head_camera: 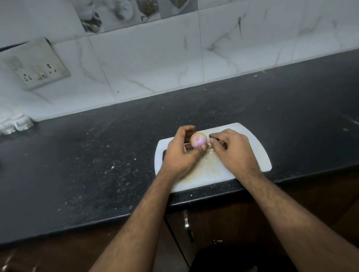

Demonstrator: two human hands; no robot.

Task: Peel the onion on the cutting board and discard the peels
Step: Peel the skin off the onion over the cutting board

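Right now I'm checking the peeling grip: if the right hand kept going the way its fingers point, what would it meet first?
The right hand points left toward the onion, held in the left hand. It would likely meet the onion first; its fingertips look almost against it, though depth is unclear.

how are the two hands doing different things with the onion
The left hand grips the onion, fingers curled round it; the right hand does not hold it but pinches at a bit of peel beside it. The left hand wraps the onion from the left, while the right hand's fingertips sit at its right edge. Both hands are over the cutting board, palms down.
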